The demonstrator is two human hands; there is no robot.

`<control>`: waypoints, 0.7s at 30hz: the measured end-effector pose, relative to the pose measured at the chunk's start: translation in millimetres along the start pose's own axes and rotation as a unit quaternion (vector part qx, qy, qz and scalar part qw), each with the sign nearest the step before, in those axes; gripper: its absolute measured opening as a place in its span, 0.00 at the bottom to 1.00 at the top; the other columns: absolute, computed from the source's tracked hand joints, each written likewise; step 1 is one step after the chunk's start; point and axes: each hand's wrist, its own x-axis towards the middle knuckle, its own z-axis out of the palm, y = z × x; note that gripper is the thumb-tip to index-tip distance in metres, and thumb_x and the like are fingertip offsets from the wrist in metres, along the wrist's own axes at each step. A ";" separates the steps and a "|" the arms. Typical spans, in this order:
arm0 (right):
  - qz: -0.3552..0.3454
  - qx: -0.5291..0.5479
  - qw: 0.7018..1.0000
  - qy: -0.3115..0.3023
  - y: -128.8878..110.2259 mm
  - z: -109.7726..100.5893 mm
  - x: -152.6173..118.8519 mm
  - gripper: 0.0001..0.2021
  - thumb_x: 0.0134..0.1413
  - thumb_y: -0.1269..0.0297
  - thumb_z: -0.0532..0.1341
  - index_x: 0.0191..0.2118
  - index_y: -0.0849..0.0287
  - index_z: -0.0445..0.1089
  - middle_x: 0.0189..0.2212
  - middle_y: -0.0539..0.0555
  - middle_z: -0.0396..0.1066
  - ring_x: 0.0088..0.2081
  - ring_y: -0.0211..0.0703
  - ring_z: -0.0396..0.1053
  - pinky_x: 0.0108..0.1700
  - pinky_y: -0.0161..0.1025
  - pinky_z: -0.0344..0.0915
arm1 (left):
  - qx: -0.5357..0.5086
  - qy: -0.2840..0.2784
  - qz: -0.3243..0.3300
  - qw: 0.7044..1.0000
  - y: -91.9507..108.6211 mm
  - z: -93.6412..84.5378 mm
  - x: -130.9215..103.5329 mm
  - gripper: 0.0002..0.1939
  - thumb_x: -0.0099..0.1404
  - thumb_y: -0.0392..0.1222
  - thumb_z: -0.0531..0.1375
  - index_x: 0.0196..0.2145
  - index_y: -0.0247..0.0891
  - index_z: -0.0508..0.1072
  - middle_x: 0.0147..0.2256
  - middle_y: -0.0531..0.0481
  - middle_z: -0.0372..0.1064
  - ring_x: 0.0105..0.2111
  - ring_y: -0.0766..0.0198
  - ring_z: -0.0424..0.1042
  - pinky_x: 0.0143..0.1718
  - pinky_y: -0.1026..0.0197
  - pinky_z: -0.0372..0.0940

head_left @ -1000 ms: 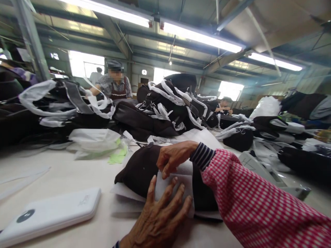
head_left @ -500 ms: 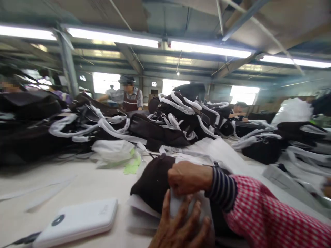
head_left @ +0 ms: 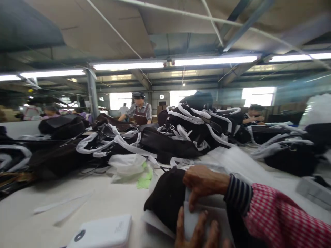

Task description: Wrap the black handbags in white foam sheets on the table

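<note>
Both hands pressed flat on one white sheet, neither grip closed around anything. At the left of the table (head_left: 77,193), a white power bank (head_left: 103,236) lay near the bottom edge, further right in view than a second earlier because the camera had tilted upward. Beyond it sat a crumpled white bag (head_left: 126,165) and a green scrap (head_left: 146,179). The left hand (head_left: 200,234) showed only its spread fingers, flat on the white sheet (head_left: 207,217); a second earlier the whole hand was visible. That sheet lay over the dark bag (head_left: 165,196), which rested on the table directly in front of the person. The right hand (head_left: 204,182), in a red checked sleeve (head_left: 284,220), pressed curled fingertips on the sheet's upper edge, as before. The wrapping contact therefore appeared unbroken. Behind, strapped bags (head_left: 186,134) were heaped, with a co-worker (head_left: 139,113) standing beyond.
</note>
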 end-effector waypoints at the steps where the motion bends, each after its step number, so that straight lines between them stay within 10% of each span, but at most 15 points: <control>1: 0.013 0.010 1.000 0.003 3.5 -0.8 -1.6 0.24 0.34 0.43 0.78 0.24 0.58 0.72 0.18 0.44 0.60 0.21 0.35 0.54 0.26 0.37 0.47 | -0.037 0.017 -0.009 0.999 0.0 -2.9 4.1 0.16 0.72 0.51 0.60 0.56 0.60 0.73 0.59 0.54 0.70 0.68 0.40 0.56 0.68 0.17 0.34; 13: 0.025 0.336 0.941 0.033 62.6 3.7 -4.5 0.24 0.39 0.46 0.76 0.34 0.60 0.72 0.25 0.45 0.67 0.25 0.35 0.61 0.25 0.32 0.54 | -0.163 -0.107 0.007 0.981 -29.6 -48.0 28.2 0.21 0.77 0.48 0.52 0.63 0.48 0.69 0.62 0.50 0.68 0.66 0.47 0.56 0.69 0.27 0.19; 21: 0.072 0.162 0.971 0.160 13.6 18.7 -45.4 0.27 0.49 0.42 0.72 0.46 0.57 0.74 0.44 0.56 0.70 0.47 0.53 0.66 0.50 0.47 0.63 | -0.156 -0.128 0.035 0.979 -31.6 -49.7 24.0 0.25 0.76 0.47 0.53 0.67 0.44 0.63 0.65 0.47 0.64 0.67 0.48 0.57 0.72 0.37 0.35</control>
